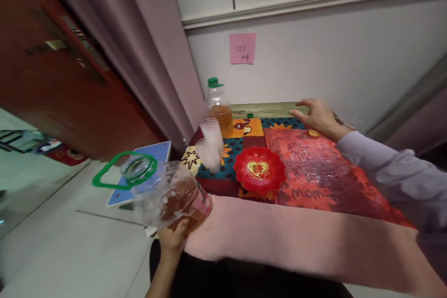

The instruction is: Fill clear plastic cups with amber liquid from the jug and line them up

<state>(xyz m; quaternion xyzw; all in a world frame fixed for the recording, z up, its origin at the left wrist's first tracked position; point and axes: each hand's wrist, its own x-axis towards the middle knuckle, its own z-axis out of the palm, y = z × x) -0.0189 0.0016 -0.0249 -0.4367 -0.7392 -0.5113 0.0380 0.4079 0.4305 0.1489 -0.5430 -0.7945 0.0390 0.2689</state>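
My left hand [172, 240] is closed around the lower side of a large clear plastic jug [183, 195] at the table's near left edge. Brown liquid fills its lower part, and the jug tilts to the left with its uncapped mouth and green carrying handle [104, 172] toward the floor side. Over the back right of the table, my right hand [314, 114] is raised with fingers apart and nothing visible in them. A small orange-yellow piece [314, 133] shows just below it. Something clear and blurred lies partly hidden behind the wrist.
Two stacks of clear plastic cups [209, 153] stand near a green-capped bottle [220, 114] of amber liquid. A red scalloped dish [259, 170] sits mid-table. A small green cap [250, 115] lies at the back. A blue-topped stool [139, 167] stands left.
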